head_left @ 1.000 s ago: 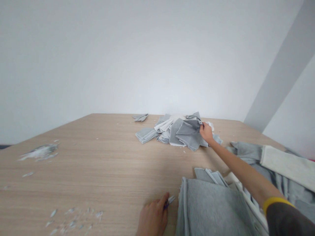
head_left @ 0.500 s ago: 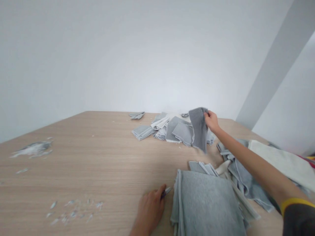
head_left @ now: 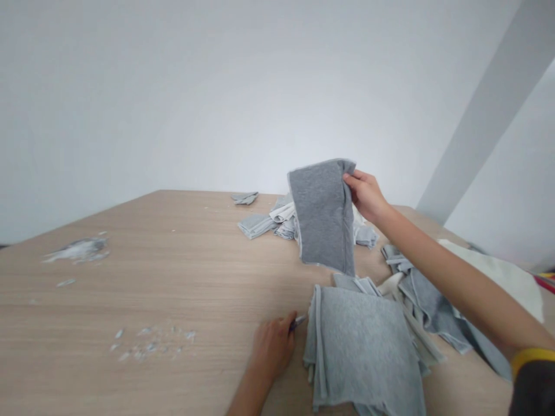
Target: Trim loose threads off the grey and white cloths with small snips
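Note:
My right hand (head_left: 366, 193) pinches the top corner of a dark grey cloth piece (head_left: 323, 216), which hangs in the air above the wooden table (head_left: 173, 277). My left hand (head_left: 272, 349) rests on the table near the front edge, closed round a small tool with a metal tip (head_left: 299, 321). Right beside that hand lies a stack of folded grey fabric (head_left: 362, 349). At the far side of the table sits a pile of small grey and white cloth pieces (head_left: 273, 222).
More grey and cream fabric (head_left: 437, 309) is heaped along the right side of the table. Lint and scraps lie at the left (head_left: 78, 250) and near the front (head_left: 151, 341). One small cloth piece (head_left: 245, 198) rests alone by the far edge.
My right hand has lifted the dark grey cloth off the far pile and brought it up and toward me, where it now hangs open. My left hand has stayed put.

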Action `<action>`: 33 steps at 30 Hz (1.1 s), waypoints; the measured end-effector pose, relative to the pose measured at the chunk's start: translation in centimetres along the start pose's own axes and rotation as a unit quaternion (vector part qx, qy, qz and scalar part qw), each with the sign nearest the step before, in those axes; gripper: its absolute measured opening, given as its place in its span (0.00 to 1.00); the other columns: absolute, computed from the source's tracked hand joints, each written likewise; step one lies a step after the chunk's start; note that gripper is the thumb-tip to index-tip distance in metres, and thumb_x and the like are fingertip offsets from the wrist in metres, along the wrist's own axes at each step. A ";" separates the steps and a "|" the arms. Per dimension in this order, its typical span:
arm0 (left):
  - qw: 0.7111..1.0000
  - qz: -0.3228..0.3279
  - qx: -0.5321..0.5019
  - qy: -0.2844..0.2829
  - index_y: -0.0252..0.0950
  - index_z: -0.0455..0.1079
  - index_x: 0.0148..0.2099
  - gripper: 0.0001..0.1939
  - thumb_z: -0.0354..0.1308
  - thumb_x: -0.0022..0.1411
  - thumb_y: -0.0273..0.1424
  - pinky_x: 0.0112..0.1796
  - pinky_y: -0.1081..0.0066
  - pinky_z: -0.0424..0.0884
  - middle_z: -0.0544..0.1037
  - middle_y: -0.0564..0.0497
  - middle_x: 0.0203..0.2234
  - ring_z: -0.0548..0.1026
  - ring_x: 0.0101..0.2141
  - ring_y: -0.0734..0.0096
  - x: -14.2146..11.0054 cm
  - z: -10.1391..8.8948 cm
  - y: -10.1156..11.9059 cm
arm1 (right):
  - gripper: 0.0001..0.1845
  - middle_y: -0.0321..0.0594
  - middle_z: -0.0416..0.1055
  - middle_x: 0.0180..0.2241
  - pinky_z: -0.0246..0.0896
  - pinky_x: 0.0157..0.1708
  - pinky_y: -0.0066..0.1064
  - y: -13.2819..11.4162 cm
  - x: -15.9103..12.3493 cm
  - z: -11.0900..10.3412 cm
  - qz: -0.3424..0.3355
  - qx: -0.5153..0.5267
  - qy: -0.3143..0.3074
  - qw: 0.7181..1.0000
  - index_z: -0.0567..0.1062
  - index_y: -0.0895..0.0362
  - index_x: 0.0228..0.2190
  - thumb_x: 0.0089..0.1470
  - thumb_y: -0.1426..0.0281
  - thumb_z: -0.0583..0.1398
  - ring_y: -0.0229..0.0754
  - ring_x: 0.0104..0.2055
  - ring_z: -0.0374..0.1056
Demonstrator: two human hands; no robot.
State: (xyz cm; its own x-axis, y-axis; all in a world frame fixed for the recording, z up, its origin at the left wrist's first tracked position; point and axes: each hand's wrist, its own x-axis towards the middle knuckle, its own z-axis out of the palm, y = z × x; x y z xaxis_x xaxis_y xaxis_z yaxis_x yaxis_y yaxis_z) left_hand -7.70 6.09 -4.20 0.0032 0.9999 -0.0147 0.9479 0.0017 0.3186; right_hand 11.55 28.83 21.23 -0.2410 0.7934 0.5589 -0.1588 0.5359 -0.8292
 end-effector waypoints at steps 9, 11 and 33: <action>0.993 -0.115 -0.013 -0.010 0.47 0.65 0.64 0.23 0.45 0.69 0.29 0.43 0.60 0.72 0.82 0.46 0.41 0.79 0.43 0.56 -7.8 -0.3 -2.0 | 0.23 0.36 0.78 0.35 0.68 0.42 0.40 0.1 -2.6 10.3 0.068 0.101 -0.100 0.987 0.76 0.57 0.43 0.47 0.58 0.67 0.47 0.43 0.73; 0.992 -0.126 -0.015 -0.026 0.47 0.64 0.64 0.25 0.45 0.68 0.28 0.43 0.60 0.72 0.81 0.46 0.43 0.79 0.43 0.56 -9.5 0.0 -2.5 | 0.22 0.36 0.78 0.34 0.68 0.43 0.40 0.1 -2.9 12.5 0.077 0.128 -0.119 0.982 0.76 0.57 0.42 0.45 0.59 0.68 0.48 0.44 0.73; 0.991 -0.093 -0.096 -0.005 0.51 0.59 0.67 0.35 0.48 0.59 0.23 0.47 0.63 0.75 0.80 0.52 0.47 0.78 0.44 0.60 -11.1 2.1 -4.4 | 0.03 0.31 0.69 0.21 0.60 0.36 0.30 16.5 -4.2 14.3 0.168 -0.069 -0.244 0.953 0.76 0.58 0.22 0.43 0.71 0.62 0.37 0.28 0.64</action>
State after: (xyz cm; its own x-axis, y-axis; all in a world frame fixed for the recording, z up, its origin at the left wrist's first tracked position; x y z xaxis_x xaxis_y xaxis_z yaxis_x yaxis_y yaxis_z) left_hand -11.23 -5.08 -7.46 -0.1617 0.9819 -0.0987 0.8544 0.1894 0.4839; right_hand -3.77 30.19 5.20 -0.6781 0.7159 0.1664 0.1248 0.3353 -0.9338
